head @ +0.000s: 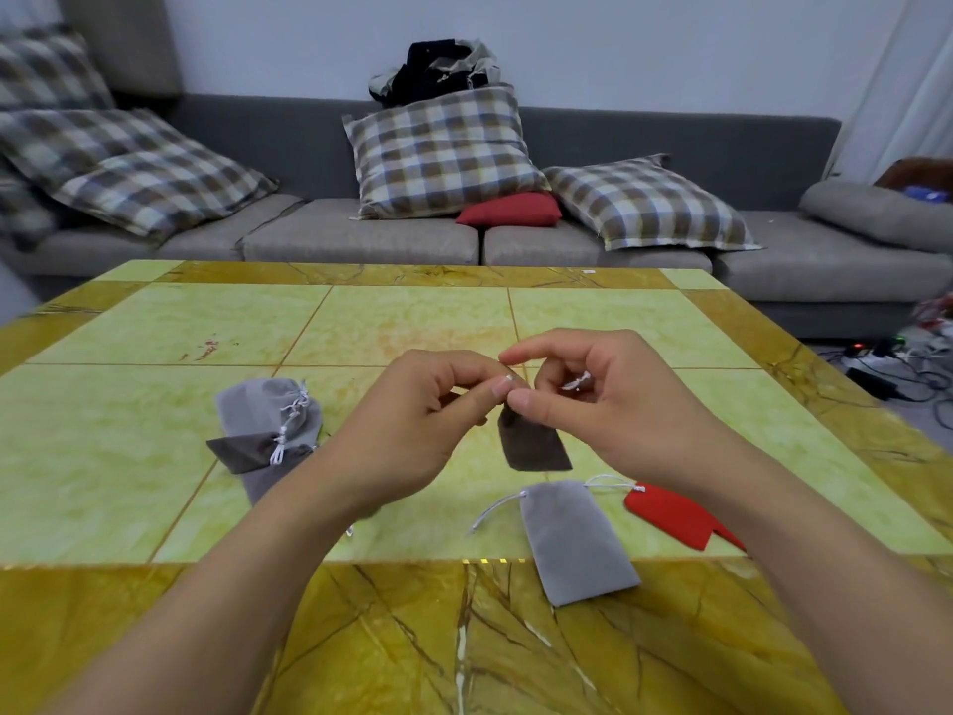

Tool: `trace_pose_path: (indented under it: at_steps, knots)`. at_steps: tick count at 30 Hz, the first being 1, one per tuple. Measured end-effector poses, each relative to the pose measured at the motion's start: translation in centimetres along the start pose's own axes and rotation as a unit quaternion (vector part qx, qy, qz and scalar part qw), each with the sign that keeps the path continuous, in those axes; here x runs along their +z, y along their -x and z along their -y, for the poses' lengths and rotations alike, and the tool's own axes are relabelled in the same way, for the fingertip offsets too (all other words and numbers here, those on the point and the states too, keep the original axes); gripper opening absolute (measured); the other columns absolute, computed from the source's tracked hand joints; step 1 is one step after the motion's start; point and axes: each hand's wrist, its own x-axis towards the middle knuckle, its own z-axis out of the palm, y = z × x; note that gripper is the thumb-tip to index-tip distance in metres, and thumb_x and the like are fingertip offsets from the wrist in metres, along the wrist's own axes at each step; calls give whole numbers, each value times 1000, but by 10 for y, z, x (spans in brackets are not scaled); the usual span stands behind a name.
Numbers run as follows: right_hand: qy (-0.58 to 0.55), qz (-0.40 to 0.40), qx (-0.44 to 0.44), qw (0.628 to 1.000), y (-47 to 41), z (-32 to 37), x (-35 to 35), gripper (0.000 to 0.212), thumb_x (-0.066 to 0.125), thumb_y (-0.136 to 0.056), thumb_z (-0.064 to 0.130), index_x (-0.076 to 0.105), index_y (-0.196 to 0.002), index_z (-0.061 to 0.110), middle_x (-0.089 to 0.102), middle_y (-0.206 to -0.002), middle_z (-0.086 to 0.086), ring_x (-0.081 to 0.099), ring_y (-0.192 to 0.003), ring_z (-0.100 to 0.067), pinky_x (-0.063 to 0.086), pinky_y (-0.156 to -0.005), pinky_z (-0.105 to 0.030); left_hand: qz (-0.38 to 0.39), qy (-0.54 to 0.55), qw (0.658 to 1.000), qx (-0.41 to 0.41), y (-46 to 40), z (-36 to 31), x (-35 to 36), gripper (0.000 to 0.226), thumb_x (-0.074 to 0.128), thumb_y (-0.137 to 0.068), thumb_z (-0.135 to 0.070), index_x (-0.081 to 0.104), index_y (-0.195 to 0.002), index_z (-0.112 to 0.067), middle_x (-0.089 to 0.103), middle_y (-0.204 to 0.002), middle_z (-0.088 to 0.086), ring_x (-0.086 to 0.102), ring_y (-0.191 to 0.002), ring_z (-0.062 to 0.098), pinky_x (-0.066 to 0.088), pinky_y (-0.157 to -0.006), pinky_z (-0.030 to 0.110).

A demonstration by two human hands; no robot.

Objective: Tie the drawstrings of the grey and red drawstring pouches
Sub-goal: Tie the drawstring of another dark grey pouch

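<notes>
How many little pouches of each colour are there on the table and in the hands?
Light grey fabric pouches: 3
Dark grey-brown fabric pouches: 2, the second hanging from both hands
Red fabric pouches: 1
Total: 6

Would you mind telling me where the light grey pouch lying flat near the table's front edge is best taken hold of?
Probably at its open top end, coming from above: the light grey pouch lies flat with its mouth toward the table centre, and its white drawstrings trail out on both sides there, free to pinch.
</notes>
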Motion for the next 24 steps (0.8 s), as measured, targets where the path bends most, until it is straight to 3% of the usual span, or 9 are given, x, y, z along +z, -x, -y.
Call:
trace_pose_path:
  at_steps: [2,6,12,16,20,24]
  knots:
    - [1,-20,-31,999,0,-1,3,18,76,-85,21,77,-102,24,68,-70,-5,67,-71,-21,56,-72,-36,-5,-12,1000,7,0,0,-1,20,57,-97,-26,76,-97,-21,73,-92,0,65,-87,25,54,-79,47]
    - [-34,-50,-39,997,-4,-4,-1,7,79,-80,10,80,-87,11,76,-80,1,73,-79,-15,59,-75,-33,-28,120,990,-63,1,-6,3,17,63,-90,-19,78,-96,-15,77,-89,1,70,-84,11,56,-72,22]
    - [-95,-25,-36,995,-4,-5,2,6,69,-88,3,73,-84,4,69,-71,6,61,-63,-2,46,-60,-13,-33,297,943,-145,0,-4,5,22,73,-67,-26,79,-79,-9,75,-80,10,68,-75,13,55,-65,22]
    - [-150,-34,-19,988,-4,-2,1,7,69,-87,6,72,-90,0,70,-76,-5,56,-64,-12,45,-54,-19,-5,344,927,-151,-1,-4,0,17,69,-71,-15,75,-82,-3,74,-80,7,68,-75,11,55,-66,18]
    - [-109,-31,22,993,-5,-6,-2,19,71,-87,6,72,-106,6,60,-74,-2,54,-65,-13,45,-57,-19,-34,316,941,-119,-2,-4,-2,20,65,-77,-11,74,-93,-2,75,-83,7,67,-77,11,54,-68,18]
    - [69,-9,40,997,-4,-7,0,17,70,-90,22,76,-106,19,59,-65,5,49,-54,-7,42,-55,-21,-66,265,956,-108,-1,-4,-1,16,68,-81,-3,75,-95,0,76,-90,13,69,-79,17,56,-72,19]
